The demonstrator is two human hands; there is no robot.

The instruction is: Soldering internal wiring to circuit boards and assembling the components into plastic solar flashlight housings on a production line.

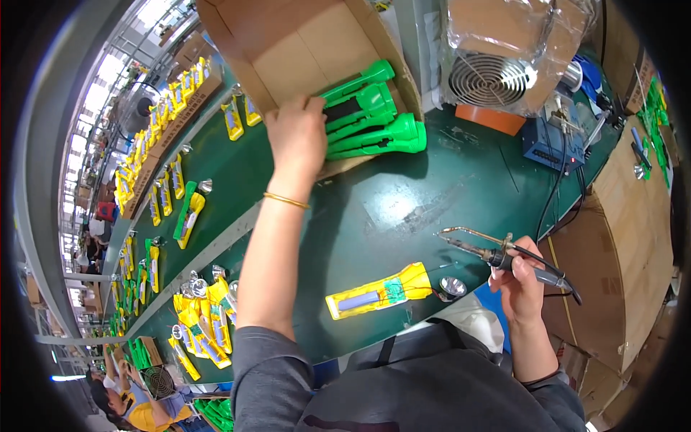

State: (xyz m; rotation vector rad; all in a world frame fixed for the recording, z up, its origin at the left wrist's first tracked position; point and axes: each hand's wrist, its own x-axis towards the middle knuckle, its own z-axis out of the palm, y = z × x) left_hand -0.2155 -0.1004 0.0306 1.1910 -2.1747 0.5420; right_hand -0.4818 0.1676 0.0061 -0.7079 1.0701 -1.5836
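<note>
My left hand [296,133] reaches into an open cardboard box [288,43]. Its fingers are curled round the near ends of green flashlight housings [371,104]; the fingertips are partly hidden. In my right hand [520,288] is a soldering iron [497,258] with a bent metal feed tube beside its tip, pointing left over the bench. Below that tip, a yellow flashlight half [353,302] lies on the green bench, with a purple cylindrical cell and a small green board in it. A silver reflector [452,288] sits at its right end, apparently wired to it.
At left, several yellow halves [205,324] with reflectors are heaped. Beyond a pale divider, more flashlight parts [188,216] line a green surface [223,173]. A blue soldering station [551,144], cables and a round fan grille [488,81] stand at far right. Another person [137,403] works at lower left.
</note>
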